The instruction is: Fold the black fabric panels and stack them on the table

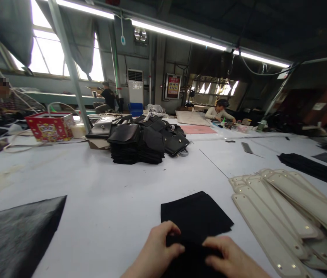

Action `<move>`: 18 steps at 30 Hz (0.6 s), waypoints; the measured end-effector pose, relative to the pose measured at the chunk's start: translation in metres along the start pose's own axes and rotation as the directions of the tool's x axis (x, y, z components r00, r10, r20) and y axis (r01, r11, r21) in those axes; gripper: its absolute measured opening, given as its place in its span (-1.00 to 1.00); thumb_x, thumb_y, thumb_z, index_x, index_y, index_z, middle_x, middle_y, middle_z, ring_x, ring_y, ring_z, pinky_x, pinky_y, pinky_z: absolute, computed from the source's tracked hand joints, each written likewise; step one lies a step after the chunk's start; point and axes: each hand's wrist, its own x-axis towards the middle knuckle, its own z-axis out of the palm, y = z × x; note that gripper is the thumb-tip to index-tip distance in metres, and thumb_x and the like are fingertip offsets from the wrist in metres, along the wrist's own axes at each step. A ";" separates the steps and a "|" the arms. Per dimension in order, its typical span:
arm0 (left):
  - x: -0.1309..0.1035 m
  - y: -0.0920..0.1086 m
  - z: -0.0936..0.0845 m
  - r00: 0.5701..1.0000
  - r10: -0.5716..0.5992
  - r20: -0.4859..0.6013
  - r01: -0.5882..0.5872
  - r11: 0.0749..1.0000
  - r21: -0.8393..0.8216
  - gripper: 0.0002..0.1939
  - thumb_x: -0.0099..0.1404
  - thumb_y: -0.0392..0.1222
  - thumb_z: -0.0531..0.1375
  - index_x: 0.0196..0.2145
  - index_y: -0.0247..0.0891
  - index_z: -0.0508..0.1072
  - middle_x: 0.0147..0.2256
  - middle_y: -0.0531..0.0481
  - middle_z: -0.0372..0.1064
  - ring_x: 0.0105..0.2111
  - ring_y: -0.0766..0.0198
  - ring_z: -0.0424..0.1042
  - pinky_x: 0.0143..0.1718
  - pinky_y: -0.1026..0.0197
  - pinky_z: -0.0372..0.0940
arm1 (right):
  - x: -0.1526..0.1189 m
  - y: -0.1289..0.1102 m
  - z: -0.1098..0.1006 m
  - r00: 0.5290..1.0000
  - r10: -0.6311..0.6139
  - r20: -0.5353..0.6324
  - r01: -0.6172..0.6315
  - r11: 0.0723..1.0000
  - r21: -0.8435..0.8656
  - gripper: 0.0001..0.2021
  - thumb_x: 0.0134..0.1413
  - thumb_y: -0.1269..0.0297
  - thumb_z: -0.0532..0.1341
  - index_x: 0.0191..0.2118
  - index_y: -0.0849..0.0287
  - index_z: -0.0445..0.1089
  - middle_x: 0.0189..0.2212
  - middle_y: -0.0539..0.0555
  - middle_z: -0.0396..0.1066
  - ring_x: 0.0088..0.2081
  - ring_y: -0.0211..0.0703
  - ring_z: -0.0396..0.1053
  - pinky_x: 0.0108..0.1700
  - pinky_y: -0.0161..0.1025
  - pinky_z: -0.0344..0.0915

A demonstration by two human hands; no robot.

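At the table's near edge, my left hand [159,247] is curled with thumb and forefinger closed at the left side of a black fabric piece [191,262]. My right hand [229,256] pinches the same dark cloth on its right side. Its lower part runs out of the frame, and its folds are too dark to make out. Just beyond my fingers another flat black piece [195,212] lies on the white table, partly covered by the held one. To the right of my right hand, pale beige straps with metal studs [273,231] lie in an overlapping pile.
A dark sheet [15,235] lies at the left. Farther back are stacked black leather pieces [136,143], a red patterned box [49,126] and a metal pole [69,61]. Black strips [314,170] lie at the right. Several people work around the room.
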 end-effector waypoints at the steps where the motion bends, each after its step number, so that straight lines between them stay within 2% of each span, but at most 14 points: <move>1: 0.012 -0.002 0.004 1.000 0.005 -0.028 -0.004 1.000 0.028 -0.73 0.03 -0.26 0.29 -0.24 -0.20 0.48 -0.24 0.06 0.44 -0.18 0.21 0.38 -0.12 0.23 0.21 | 0.011 -0.002 -0.016 0.999 -0.020 -0.026 0.016 0.988 -0.153 -0.83 -0.04 0.38 0.14 -0.33 0.08 0.46 -0.38 -0.06 0.47 -0.29 -0.18 0.40 -0.28 -0.32 0.19; 3: 0.039 -0.006 0.013 0.996 0.035 -0.083 -0.025 0.992 0.120 -0.70 0.07 -0.24 0.30 -0.18 -0.20 0.48 -0.18 0.02 0.43 -0.12 0.17 0.38 -0.07 0.20 0.21 | 0.041 -0.003 -0.042 0.995 -0.049 -0.091 -0.002 0.871 -0.492 -0.81 -0.06 0.40 0.17 -0.30 0.06 0.47 -0.31 -0.03 0.49 -0.22 -0.14 0.41 -0.21 -0.28 0.19; 4: 0.051 -0.009 0.017 0.993 0.052 -0.106 -0.031 0.981 0.191 -0.68 0.09 -0.25 0.29 -0.14 -0.20 0.47 -0.14 -0.01 0.41 -0.09 0.17 0.37 -0.05 0.20 0.21 | 0.058 -0.002 -0.050 0.992 -0.052 -0.119 -0.024 0.826 -0.562 -0.79 -0.07 0.42 0.18 -0.27 0.06 0.48 -0.27 0.01 0.50 -0.17 -0.09 0.41 -0.17 -0.25 0.18; 6: 0.072 -0.013 0.023 0.990 0.057 -0.130 -0.009 0.940 0.342 -0.64 0.15 -0.28 0.25 -0.06 -0.21 0.43 -0.07 -0.06 0.36 -0.07 0.16 0.38 -0.02 0.19 0.22 | 0.090 0.005 -0.058 0.986 -0.062 -0.157 -0.054 0.769 -0.638 -0.73 -0.06 0.46 0.18 -0.20 0.08 0.47 -0.20 0.10 0.49 -0.11 -0.01 0.39 -0.09 -0.16 0.16; 9: 0.089 -0.018 0.026 0.990 0.008 -0.137 0.060 0.873 0.484 -0.64 0.16 -0.32 0.23 -0.05 -0.28 0.41 -0.02 -0.14 0.31 -0.10 0.10 0.41 -0.07 0.15 0.26 | 0.125 0.020 -0.051 0.980 -0.096 -0.177 -0.052 0.728 -0.684 -0.67 -0.04 0.50 0.18 -0.11 0.13 0.44 -0.14 0.18 0.45 -0.02 0.07 0.34 0.00 -0.08 0.13; 13: 0.094 -0.018 0.023 0.990 -0.018 -0.139 0.092 0.832 0.547 -0.66 0.10 -0.29 0.28 -0.12 -0.29 0.41 -0.04 -0.16 0.31 -0.16 0.03 0.43 -0.17 0.09 0.27 | 0.135 0.041 -0.039 0.969 -0.160 -0.188 -0.019 0.711 -0.703 -0.64 -0.04 0.50 0.19 -0.06 0.13 0.39 -0.07 0.17 0.39 0.04 0.03 0.27 0.03 -0.11 0.11; 18: 0.096 -0.017 0.024 0.990 0.059 -0.125 0.030 0.789 0.614 -0.73 0.06 -0.34 0.26 -0.22 -0.28 0.40 -0.16 -0.14 0.41 -0.08 -0.03 0.36 -0.06 0.01 0.20 | 0.130 0.054 -0.038 0.947 -0.236 -0.216 0.015 0.707 -0.707 -0.66 -0.06 0.50 0.16 -0.11 0.10 0.34 -0.05 0.09 0.36 0.01 -0.04 0.24 0.03 -0.12 0.09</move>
